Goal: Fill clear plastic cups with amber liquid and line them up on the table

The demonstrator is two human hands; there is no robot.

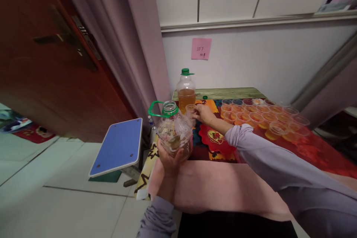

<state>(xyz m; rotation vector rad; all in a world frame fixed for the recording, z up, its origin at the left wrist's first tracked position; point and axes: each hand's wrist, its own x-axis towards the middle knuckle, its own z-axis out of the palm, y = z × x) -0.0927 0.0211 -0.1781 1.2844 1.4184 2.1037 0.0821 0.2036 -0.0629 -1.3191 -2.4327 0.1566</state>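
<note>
My left hand (169, 159) is wrapped round the lower side of a big clear plastic jug (176, 128). The jug's mouth is uncapped, and a green handle ring circles its neck. Just right of the jug, my right hand (204, 114) pinches a small clear plastic cup (190, 108) by its side. Whether the cup holds any liquid I cannot tell. Behind them stands a second jug (186, 90), green-capped and part full of amber liquid. A red scalloped tray (216, 139) lies below my right forearm.
Several clear cups (251, 114) of orange-yellow liquid crowd the table's right side. A loose green cap (205, 97) lies near the back edge. Left of the table are a blue-topped stool (118, 147), a small bottle (151, 122) and a curtain (139, 44).
</note>
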